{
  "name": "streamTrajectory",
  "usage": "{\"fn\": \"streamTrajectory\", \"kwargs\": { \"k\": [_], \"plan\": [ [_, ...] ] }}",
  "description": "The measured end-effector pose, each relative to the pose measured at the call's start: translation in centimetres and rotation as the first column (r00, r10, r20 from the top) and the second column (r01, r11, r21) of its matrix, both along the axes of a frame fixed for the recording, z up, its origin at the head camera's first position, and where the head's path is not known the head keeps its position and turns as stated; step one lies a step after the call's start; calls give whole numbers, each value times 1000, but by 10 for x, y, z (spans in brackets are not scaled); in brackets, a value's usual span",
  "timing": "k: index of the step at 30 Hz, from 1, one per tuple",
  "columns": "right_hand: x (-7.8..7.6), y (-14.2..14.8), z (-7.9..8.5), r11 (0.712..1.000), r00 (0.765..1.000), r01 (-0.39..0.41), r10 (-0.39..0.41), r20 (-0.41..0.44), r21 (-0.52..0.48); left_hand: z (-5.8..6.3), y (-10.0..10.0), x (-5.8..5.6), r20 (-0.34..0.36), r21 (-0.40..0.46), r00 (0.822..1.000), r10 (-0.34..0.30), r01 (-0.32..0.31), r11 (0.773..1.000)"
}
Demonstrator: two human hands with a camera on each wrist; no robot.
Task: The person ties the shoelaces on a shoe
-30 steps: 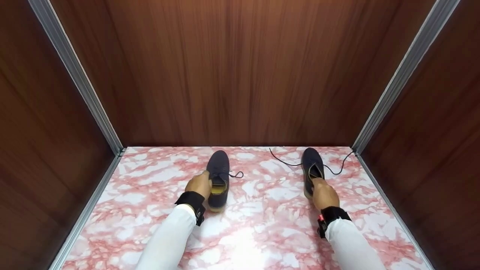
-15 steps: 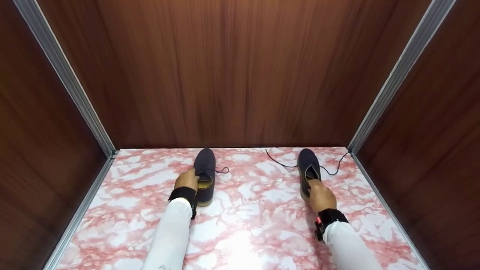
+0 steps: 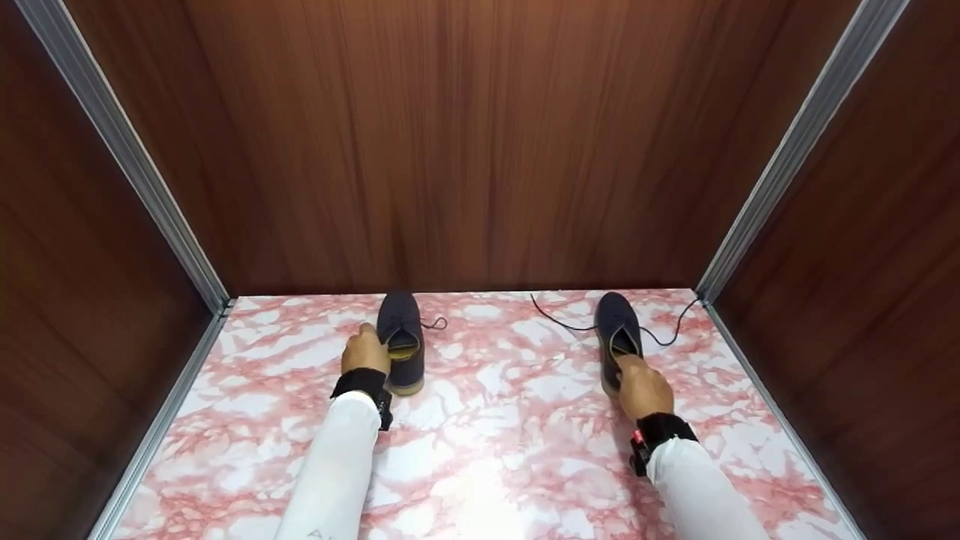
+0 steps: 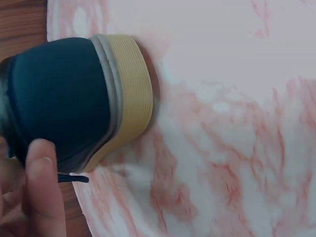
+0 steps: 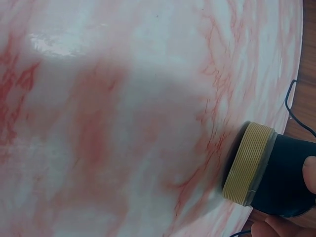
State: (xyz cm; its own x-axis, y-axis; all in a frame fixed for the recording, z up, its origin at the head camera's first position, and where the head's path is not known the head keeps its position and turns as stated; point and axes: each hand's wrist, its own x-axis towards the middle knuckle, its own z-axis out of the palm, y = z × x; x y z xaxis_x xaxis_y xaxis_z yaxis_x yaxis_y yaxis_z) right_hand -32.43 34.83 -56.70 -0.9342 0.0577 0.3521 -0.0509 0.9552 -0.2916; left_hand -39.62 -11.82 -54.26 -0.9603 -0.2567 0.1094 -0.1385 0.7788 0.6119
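A dark navy lace-up shoe [image 3: 400, 315] with a yellowish sole stands at the far left of the marbled tabletop, toe toward the back panel. My left hand [image 3: 365, 351] holds the left side of its opening; in the left wrist view a digit [image 4: 44, 192] lies across the shoe's side [image 4: 59, 94]. A matching shoe [image 3: 616, 313] stands far right, with my right hand [image 3: 645, 388] gripping it by the heel end. The right wrist view shows fingers [image 5: 310, 174] on either side of that heel [image 5: 281, 173]. Fingertips inside the openings are hidden.
Untied laces [image 3: 679, 322] spread out on both sides of the right shoe, while a small lace loop [image 3: 437, 324] sticks out from the left one. Brown wood-grain panels [image 3: 465, 150] with metal corner rails [image 3: 795, 150] enclose the red-and-white tabletop [image 3: 480, 420].
The left shoe and my left hand have shifted leftward and farther back, and the shoe now looks lower on the tabletop. The right hand and shoe have stayed nearly still. The view has shifted slightly.
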Motion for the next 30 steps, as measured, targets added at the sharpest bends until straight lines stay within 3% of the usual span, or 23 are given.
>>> {"fn": "streamTrajectory", "kwargs": {
  "k": [4, 11, 19, 25, 30],
  "plan": [
    [2, 2, 0, 1000, 1000, -14, 14, 25, 2, 1, -1, 5, 8, -4, 1000, 17, -17, 1000],
    [1, 7, 6, 999, 998, -48, 48, 39, 11, 2, 4, 17, -15, -57, 999, -36, 35, 998],
    [10, -10, 14, 977, 987, -158, 152, 53, 147, 8, 9, 29, -48, -45, 996, -77, 75, 996],
    [25, -45, 14, 938, 956, -289, 293, 11, 191, 11, 18, 40, -88, -14, 990, -107, 107, 994],
    [46, -85, 18, 883, 909, -407, 417, 6, 235, 9, 27, 55, -149, -27, 974, -173, 171, 985]
  ]
}}
